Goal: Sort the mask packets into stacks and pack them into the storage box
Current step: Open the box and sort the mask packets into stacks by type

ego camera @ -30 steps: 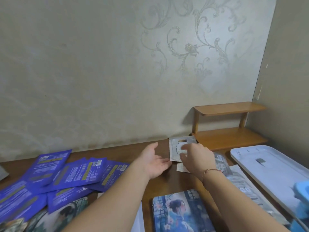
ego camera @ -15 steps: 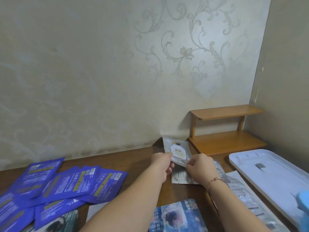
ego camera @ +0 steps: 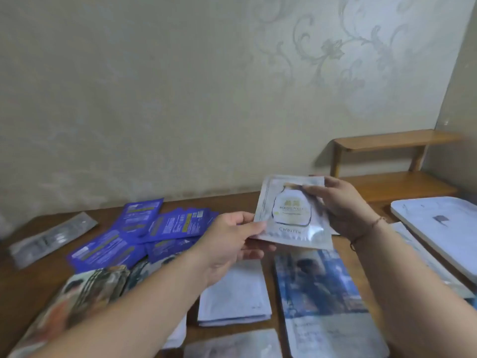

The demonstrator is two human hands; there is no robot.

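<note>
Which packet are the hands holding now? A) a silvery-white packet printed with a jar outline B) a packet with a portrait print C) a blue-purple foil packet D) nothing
A: the left hand pinches the lower left edge and the right hand grips the upper right of the silvery-white packet with the jar outline, lifted above the brown wooden table.

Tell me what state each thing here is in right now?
White mask packet: lifted off the table, held by both hands.
Left hand: pinching its left edge.
Right hand: gripping its right side.
Blue packets: lying fanned, overlapping.
White lid: lying flat.
</note>
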